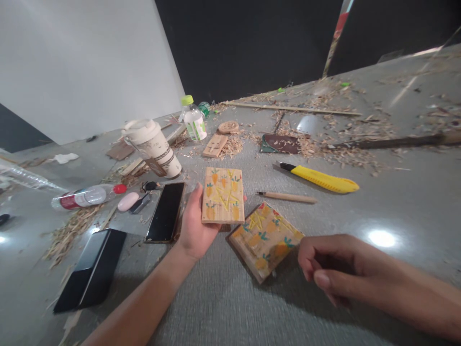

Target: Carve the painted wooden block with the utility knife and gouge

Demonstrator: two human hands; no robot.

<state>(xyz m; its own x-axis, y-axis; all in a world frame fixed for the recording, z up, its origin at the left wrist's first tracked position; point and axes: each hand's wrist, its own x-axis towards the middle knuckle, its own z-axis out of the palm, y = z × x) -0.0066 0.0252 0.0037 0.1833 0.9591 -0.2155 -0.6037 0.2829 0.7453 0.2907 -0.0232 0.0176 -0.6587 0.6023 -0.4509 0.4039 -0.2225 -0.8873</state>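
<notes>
My left hand holds up a small wooden block painted with orange carrots and a yellow star, its face toward me. Below it and to the right, a second painted block with similar fruit shapes and a yellow star lies turned at an angle on the grey table. My right hand is beside that block's right corner, fingers curled with a gap between them and the thumb, and nothing shows in it. A thin wooden-handled tool and a yellow utility knife lie beyond the blocks.
On the left are a phone, a black folded case, a lidded cup and a red-capped bottle. A green-capped bottle, a carved wooden piece and wood shavings lie farther back.
</notes>
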